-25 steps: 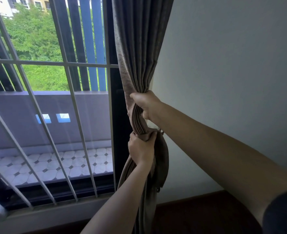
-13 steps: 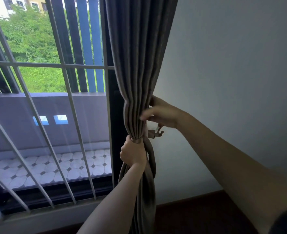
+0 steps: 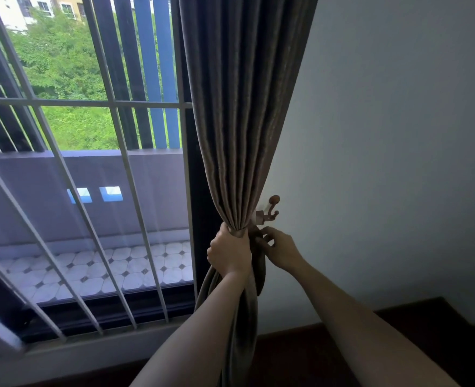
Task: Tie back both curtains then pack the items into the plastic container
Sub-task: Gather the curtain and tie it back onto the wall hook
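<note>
Head view: the left hand (image 3: 229,256) holds the gathered curtain (image 3: 239,121) in a closed fist, and the curtain's long axis runs vertically, from top to floor. Just to the right, the right hand (image 3: 282,251) pinches the tieback (image 3: 259,270) end between thumb and fingertips. The wall hook (image 3: 271,209) sits just above that pinch with its prongs turned up. The right hand is the nearer one, and the loop probably has to be lifted up onto the hook.

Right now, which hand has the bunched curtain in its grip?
The left hand: its fingers curl round the gathered curtain. The right hand is beside it, pinching the dark tieback below the wall hook.
</note>
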